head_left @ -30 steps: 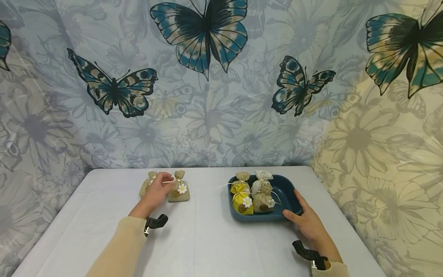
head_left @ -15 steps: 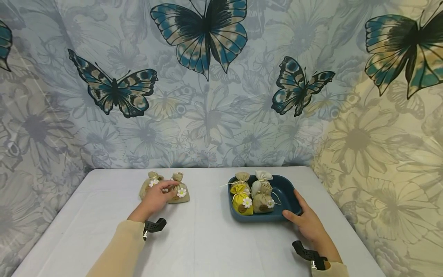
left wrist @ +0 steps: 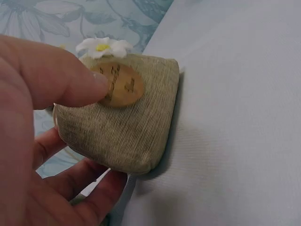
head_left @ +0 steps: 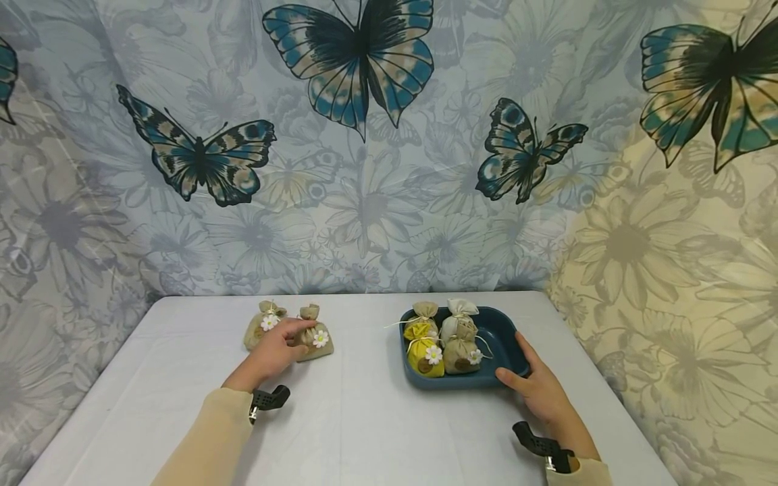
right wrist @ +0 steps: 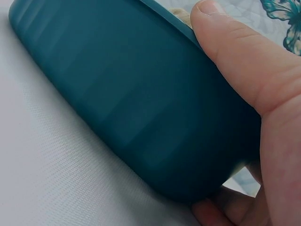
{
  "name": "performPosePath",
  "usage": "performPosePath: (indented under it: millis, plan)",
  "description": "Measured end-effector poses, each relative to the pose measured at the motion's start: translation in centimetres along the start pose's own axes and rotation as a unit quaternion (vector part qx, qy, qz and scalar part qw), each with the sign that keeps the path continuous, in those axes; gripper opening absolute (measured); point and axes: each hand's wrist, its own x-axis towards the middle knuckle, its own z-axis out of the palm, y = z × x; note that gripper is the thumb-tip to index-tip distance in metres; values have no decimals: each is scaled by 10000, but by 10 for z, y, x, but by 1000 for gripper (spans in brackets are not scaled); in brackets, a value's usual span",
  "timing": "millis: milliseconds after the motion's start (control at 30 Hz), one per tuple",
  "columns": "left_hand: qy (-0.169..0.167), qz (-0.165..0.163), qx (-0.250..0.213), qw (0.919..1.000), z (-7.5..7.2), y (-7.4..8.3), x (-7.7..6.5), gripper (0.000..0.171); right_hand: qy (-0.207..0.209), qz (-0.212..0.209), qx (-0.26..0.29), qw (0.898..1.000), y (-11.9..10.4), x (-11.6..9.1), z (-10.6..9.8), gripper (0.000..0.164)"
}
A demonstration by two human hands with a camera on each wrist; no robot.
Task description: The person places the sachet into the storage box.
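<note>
- The right hand (head_left: 543,388) gripped the tray (head_left: 452,383) round its near right corner, thumb over the rim, fingers along the right side and base.
- The tray sat right of the table's (head_left: 371,418) middle, with a yellow bag (head_left: 425,364) in its near left corner, a beige bag (head_left: 460,360) beside it and more behind.
- The left hand (head_left: 273,352) was partly closed, pinching the bag (head_left: 319,349) with the thumb over its label (left wrist: 123,84) (best seen from that wrist) and fingers behind.
- The bag lay just right of that hand, near the table's far edge, long axis running away, neck leaning left; the left hand was much the nearer, the tray well off rightward.
- The other bag (head_left: 253,331) lay just beyond the left hand, to its left.
</note>
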Motion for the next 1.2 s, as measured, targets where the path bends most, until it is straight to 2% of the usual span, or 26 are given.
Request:
performPosePath:
  millis: [100,333,600,767,1000,1200]
  plan:
    - [-5,-20,90,10000,-1,4,-3,48,-8,54,38,10000,0,0,0,103]
    - [14,321,233,9992,4,-1,-2,54,-6,91,179,9998,2,0,0,103]
    - [30,-34,302,9995,8,0,-2,50,35,8,34,10000,1,-1,0,102]
    - [-8,-279,173,9995,11,2,-3,48,63,-112,-44,9999,1,-1,-1,100]
    - [-165,-428,-220,9987,17,8,-6,47,48,-201,-50,9998,2,0,-1,99]
    - [-139,-817,-641,9945,25,14,-8,46,51,-191,-28,9998,0,-1,0,99]
